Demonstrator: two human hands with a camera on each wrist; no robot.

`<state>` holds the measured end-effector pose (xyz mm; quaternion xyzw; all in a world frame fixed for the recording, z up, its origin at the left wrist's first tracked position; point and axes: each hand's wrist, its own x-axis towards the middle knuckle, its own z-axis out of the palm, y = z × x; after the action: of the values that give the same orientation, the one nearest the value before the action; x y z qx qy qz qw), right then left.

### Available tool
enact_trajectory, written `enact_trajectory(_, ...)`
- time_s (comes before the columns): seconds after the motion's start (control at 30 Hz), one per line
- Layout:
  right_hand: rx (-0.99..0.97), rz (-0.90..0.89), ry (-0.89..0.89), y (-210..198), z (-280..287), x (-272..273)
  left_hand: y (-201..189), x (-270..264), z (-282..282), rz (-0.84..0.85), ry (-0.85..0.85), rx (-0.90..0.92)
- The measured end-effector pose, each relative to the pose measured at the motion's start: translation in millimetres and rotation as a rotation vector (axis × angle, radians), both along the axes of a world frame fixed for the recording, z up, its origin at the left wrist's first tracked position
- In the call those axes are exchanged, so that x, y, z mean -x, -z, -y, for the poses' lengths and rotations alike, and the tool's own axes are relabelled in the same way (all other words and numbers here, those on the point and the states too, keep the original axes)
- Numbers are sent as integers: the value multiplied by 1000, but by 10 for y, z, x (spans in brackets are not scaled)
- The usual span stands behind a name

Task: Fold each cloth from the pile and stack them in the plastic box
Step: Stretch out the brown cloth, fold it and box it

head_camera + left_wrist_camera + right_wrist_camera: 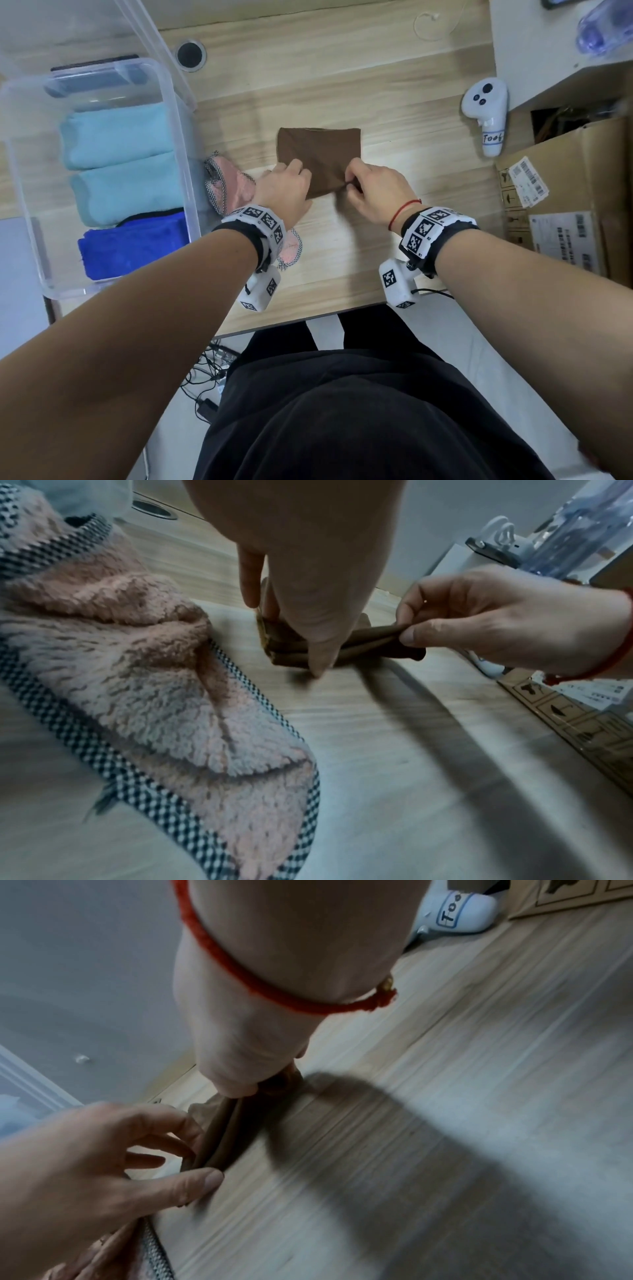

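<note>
Folding is well under way: three folded cloths already lie side by side in the plastic box (178,113) at the left of the head frame, two light blue towels (116,137) toward the top and a dark blue one (133,241) at the bottom. On the wooden surface (394,89) at mid-frame lies the brown cloth (320,150), already a layered rectangle. Both hands are clamped on its near edge: the left hand (284,186) pinches the left corner, and the right hand (375,190) pinches the right corner between thumb and curled fingers. The left wrist view shows several layers gathered in these pinches, so I judge one more fold, or the lift to the box, comes next. A pink fleecy cloth with a checked border (226,186) lies crumpled between the box and the left hand, not yet folded; it looks like the last of the pile.

Hard to tell: the left wrist and forearm cover much of the pink cloth, so its full extent and whether another cloth hides beneath it are unclear. The box's upper end is blurred by its clear walls, and both wrist views are smeared.
</note>
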<state>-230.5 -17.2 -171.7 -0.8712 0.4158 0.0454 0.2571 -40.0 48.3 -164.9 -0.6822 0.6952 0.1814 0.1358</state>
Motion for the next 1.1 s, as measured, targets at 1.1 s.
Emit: enact_trajectory(1.1,-285,52,295,92,728,-214,114,-566,401,-473,-566,-74)
